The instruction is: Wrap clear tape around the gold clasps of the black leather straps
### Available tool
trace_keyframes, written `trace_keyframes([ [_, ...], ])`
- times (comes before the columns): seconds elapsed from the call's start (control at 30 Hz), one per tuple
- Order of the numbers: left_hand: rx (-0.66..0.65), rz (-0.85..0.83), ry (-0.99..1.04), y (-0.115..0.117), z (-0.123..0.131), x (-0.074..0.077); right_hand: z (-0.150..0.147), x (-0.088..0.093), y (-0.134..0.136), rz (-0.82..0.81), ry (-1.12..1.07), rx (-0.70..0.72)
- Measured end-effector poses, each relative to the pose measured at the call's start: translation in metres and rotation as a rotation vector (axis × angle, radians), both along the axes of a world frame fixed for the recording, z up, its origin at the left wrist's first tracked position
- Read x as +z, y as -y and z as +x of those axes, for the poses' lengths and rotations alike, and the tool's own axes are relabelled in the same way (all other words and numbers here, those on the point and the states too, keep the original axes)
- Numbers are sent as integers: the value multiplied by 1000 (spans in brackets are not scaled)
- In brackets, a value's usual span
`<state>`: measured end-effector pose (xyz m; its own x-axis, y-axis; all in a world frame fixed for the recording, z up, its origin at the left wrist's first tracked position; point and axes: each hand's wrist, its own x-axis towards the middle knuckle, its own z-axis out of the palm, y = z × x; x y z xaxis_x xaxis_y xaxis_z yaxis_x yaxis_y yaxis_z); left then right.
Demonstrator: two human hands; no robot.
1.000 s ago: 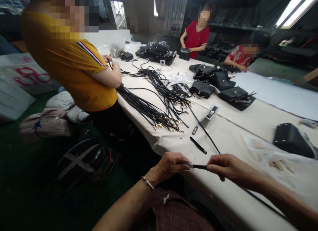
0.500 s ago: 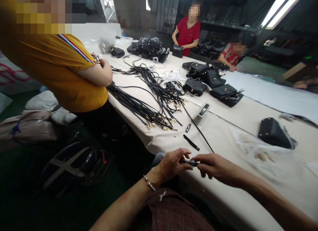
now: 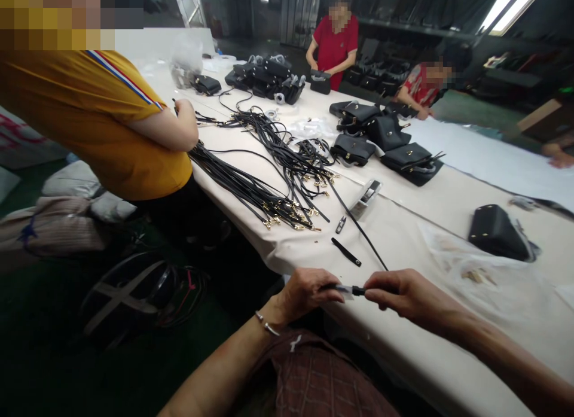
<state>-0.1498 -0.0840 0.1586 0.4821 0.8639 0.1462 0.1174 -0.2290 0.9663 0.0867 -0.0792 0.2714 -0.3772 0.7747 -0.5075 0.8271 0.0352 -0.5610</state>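
Note:
At the near edge of the white-covered table, my left hand and my right hand both pinch the end of a thin black strap. A small pale piece shows on the strap between my fingertips. The strap runs from my right hand back across the table toward a heap of black straps with gold clasps. A short black strip and small snips lie just beyond my hands.
A person in a yellow shirt stands at the table's left side handling straps. Black handbags lie mid-table, one more bag at the right near clear plastic. Two other people work at the far end. Bags and a helmet lie on the floor at left.
My hands drew close together on the strap end, then moved apart again; a pale piece now shows between them. The view shifted slightly.

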Motion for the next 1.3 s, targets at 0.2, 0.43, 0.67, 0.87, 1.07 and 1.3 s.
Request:
trace_keyframes([
  [0.2,-111,-712,280,2,19,-5,-22,3,16,554,280,468],
  [0.43,67,-147,125,-3,16,-6,1,9,0,183,205,163],
  [0.67,-1,-127,142,-6,11,-9,32,15,-4,-196,-132,-40],
  [0.87,-187,-465,208,-2,26,-1,1,-1,-4,74,47,115],
  [1.07,-4,-277,127,-5,17,-10,4,7,-7,-76,50,68],
  [1.3,-21,-106,55,-5,12,-18,10,8,-4,-200,8,-42],
])
